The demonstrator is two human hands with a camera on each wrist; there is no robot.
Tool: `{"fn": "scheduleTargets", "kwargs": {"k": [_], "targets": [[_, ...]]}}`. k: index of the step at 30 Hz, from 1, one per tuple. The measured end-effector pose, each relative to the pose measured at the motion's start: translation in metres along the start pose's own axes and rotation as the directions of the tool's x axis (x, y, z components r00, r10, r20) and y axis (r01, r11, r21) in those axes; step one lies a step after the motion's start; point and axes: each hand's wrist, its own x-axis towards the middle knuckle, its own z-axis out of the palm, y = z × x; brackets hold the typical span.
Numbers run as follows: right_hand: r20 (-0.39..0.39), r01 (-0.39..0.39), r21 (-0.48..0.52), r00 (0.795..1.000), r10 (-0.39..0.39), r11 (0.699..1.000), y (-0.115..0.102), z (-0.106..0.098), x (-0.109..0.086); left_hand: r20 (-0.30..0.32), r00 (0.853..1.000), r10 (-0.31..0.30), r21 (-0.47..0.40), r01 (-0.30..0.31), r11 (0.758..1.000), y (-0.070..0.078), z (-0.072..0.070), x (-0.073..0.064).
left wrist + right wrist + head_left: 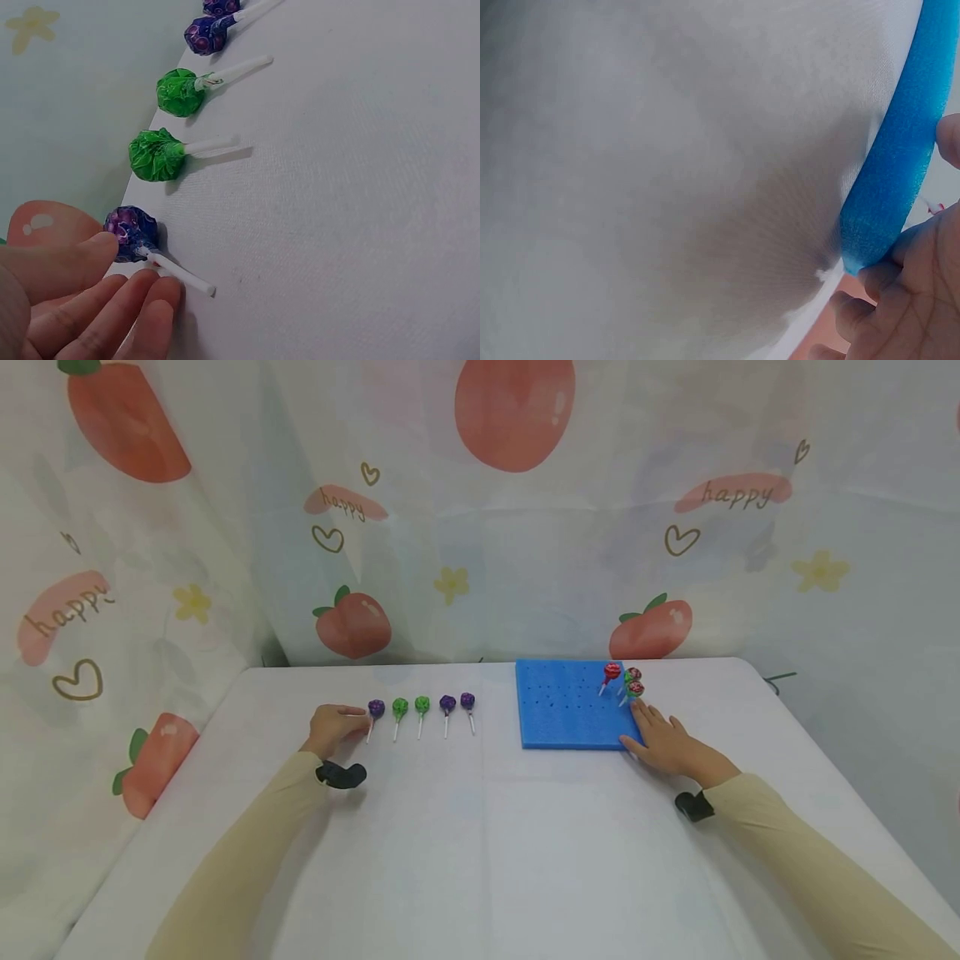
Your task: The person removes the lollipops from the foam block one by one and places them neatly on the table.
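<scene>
My left hand (335,728) is at the left end of a row of lollipops, its thumb at the wrapped head of a purple lollipop (132,231) and its loosely bent fingers beside the white stick. That lollipop lies on the table, stick slanting toward me. Right of it lie two green lollipops (411,706) and two more purple lollipops (457,702). My right hand (670,747) rests with spread fingers at the right edge of a blue foam board (573,722), thumb near its front corner. Only the board's side (892,165) shows in the right wrist view.
A red lollipop (612,671) and two red-and-green lollipops (635,688) stand upright along the board's right side, close to my right fingertips. Rows of small holes dot the board. A white cloth covers the table (480,827), and a printed curtain (525,552) hangs behind it.
</scene>
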Motion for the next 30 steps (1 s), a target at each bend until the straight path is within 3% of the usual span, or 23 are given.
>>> {"fn": "scheduleTargets", "kwargs": {"k": [7,18,24,30], "targets": [[-0.006,0.001,-0.012,1.0,-0.001,1.0,0.0,-0.001,0.0,0.023,0.997,-0.069,-0.194,0.072,0.978,0.003,-0.004,0.004],[-0.012,0.002,-0.021,1.0,-0.003,1.0,-0.001,-0.003,-0.001,0.051,0.999,-0.01,-0.207,0.02,0.978,0.021,-0.005,0.005],[-0.005,-0.003,-0.018,1.0,0.003,1.0,-0.001,-0.003,-0.002,0.066,0.997,0.046,-0.21,-0.031,0.977,0.045,0.01,0.004],[-0.006,-0.001,-0.01,1.0,0.001,1.0,-0.001,-0.001,0.0,0.119,0.988,0.098,-0.271,-0.063,0.961,0.073,0.038,-0.001]]}}
